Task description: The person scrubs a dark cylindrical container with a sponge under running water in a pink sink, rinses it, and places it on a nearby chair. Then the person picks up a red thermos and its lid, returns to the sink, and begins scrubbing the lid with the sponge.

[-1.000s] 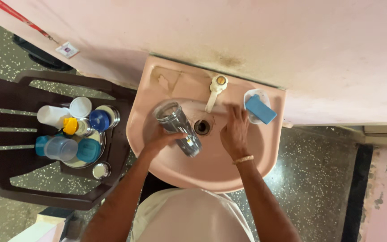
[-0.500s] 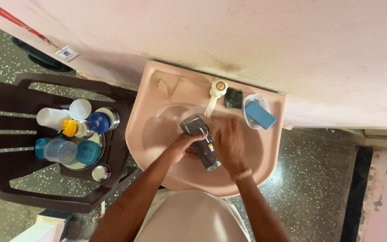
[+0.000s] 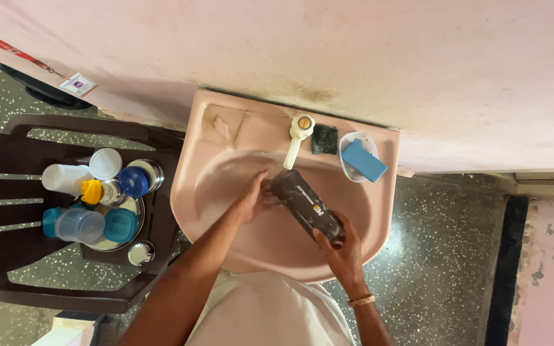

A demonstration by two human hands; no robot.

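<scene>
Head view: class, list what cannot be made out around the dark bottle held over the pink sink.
- Dark bottle: its mouth is covered by the left hand, its base by the right hand.
- Tap: any running water is too faint to see.
- Sink drain: hidden behind the bottle.
- Green scrubber: too small for detail.

A pink wall-mounted washbasin (image 3: 379, 211) carries a white tap (image 3: 297, 136) at its back rim, a dark green scouring pad (image 3: 324, 139) just beside it, and a white soap dish (image 3: 352, 151) holding a blue soap bar (image 3: 364, 160). Left of the basin, a dark brown plastic chair (image 3: 8, 192) on the speckled floor (image 3: 444, 256) bears a steel plate (image 3: 134, 221) crowded with bottles, lids and cups.
</scene>
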